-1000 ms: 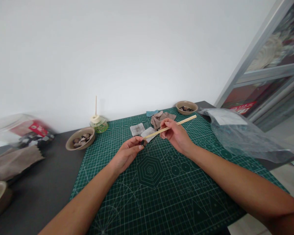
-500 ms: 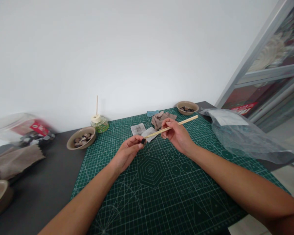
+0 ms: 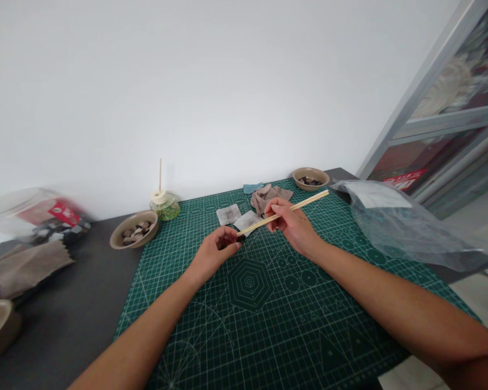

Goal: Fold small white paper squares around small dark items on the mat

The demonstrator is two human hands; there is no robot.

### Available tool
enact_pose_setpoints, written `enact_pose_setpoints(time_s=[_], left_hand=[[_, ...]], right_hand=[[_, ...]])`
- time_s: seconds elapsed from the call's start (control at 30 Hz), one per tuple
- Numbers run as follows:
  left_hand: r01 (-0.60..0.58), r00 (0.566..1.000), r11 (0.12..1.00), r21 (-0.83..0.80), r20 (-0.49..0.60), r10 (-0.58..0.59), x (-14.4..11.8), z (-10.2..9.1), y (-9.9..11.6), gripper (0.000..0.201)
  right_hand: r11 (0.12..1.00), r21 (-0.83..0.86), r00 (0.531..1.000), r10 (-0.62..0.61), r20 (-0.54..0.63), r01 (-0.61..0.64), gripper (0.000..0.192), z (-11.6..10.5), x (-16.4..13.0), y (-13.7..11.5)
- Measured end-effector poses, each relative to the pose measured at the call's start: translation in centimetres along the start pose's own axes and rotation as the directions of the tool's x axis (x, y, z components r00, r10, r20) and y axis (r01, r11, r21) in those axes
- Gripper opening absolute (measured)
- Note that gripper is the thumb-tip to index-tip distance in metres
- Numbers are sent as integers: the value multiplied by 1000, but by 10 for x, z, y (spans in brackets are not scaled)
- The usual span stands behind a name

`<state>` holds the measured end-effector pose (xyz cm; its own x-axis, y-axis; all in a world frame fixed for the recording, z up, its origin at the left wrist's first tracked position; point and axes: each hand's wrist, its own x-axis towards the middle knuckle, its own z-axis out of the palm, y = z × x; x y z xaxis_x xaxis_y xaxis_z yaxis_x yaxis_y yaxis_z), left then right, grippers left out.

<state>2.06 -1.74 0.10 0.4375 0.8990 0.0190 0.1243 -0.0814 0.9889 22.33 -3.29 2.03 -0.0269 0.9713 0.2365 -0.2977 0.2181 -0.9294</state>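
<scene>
My right hand [image 3: 290, 223] is closed around a pair of pale wooden chopsticks [image 3: 307, 201], which slant down to the left. Their tips reach a small black block [image 3: 241, 238] at the fingertips of my left hand [image 3: 217, 250]. The thumb and fingers of that hand are curled about the block, which is partly hidden. Both hands are over the green cutting mat [image 3: 211, 336]. Just behind the chopsticks lie two whitish, stained cloth pieces, one of them a square cloth [image 3: 228, 214].
A bowl of brown and dark pieces [image 3: 117, 241] stands left, another bowl [image 3: 296, 173] at the back right. A diffuser bottle [image 3: 168, 208], crumpled brown cloth [image 3: 274, 194], clear plastic bag [image 3: 394, 227], grey-brown cloth [image 3: 36, 265] and empty-looking bowl [image 3: 12, 319] surround the mat.
The black block has turned or slipped slightly lower and right at my left fingertips, and less of it shows. My right hand has shifted slightly left with the chopsticks.
</scene>
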Motion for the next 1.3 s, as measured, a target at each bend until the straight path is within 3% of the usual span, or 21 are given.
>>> enact_pose_setpoints(time_s=[0.17, 0.53, 0.67, 0.77, 0.93, 1.07, 1.3], left_hand=[[-46, 998, 993, 108, -30, 50, 0, -1, 1, 19], [-72, 995, 992, 104, -62, 78, -1, -2, 2, 17], [-118, 988, 947, 297, -62, 143, -2, -2, 2, 13], [-182, 976, 868, 462, -21, 216, -4, -1, 1, 12], [-236, 968, 791, 565, 70, 239, -4, 2, -3, 13], [-261, 964, 777, 572, 117, 237, -3, 4, -3, 11], [-260, 965, 793, 551, 126, 229, -3, 3, -4, 13]], right_hand=[[994, -108, 1000, -22, 20, 24, 15, -2, 1, 3], [988, -156, 1000, -2, 15, 4, 15, -4, 1, 5], [982, -189, 1000, 7, 27, -1, 14, -3, 0, 4], [980, -198, 1000, -9, 25, 14, 14, -3, 0, 4], [978, -207, 998, 9, 67, 5, 15, -2, -1, 6], [969, -246, 993, 34, 116, -4, 14, -2, -1, 9], [961, -272, 992, 71, 100, -41, 14, -8, 4, 15]])
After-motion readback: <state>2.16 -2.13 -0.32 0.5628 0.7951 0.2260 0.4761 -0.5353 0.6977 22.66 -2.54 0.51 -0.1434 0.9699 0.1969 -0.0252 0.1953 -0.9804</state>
